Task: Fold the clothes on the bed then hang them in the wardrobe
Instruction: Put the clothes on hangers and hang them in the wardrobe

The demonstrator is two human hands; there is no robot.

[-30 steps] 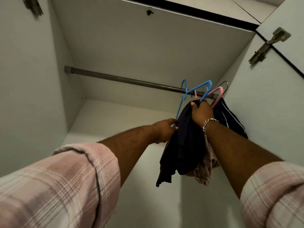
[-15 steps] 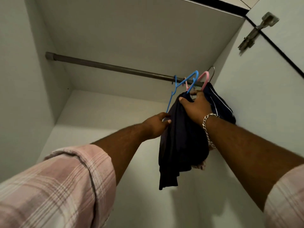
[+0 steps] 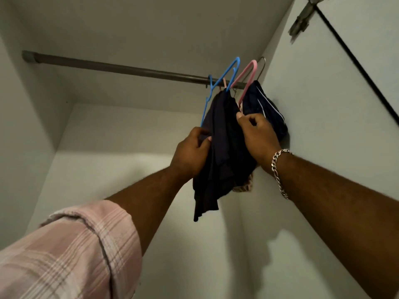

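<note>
A dark navy garment (image 3: 222, 143) hangs folded over a blue hanger (image 3: 224, 78) on the wardrobe's metal rod (image 3: 121, 69). My left hand (image 3: 190, 152) grips the garment's left edge. My right hand (image 3: 257, 134) pinches its right edge near the lower arm of a pink hanger (image 3: 248, 76). On that pink hanger, against the right wall, hangs a dark piece with white stripes (image 3: 267, 108). A pinkish cloth (image 3: 244, 187) peeks out below the navy garment.
White wardrobe walls close in on the left, back and right. The open door with its metal hinge (image 3: 302, 18) stands at the upper right. Left of the hangers the rod is bare.
Both hands have slid lower along the navy garment's sides. The view has tilted, so the rod and hangers sit higher and closer to the right wall.
</note>
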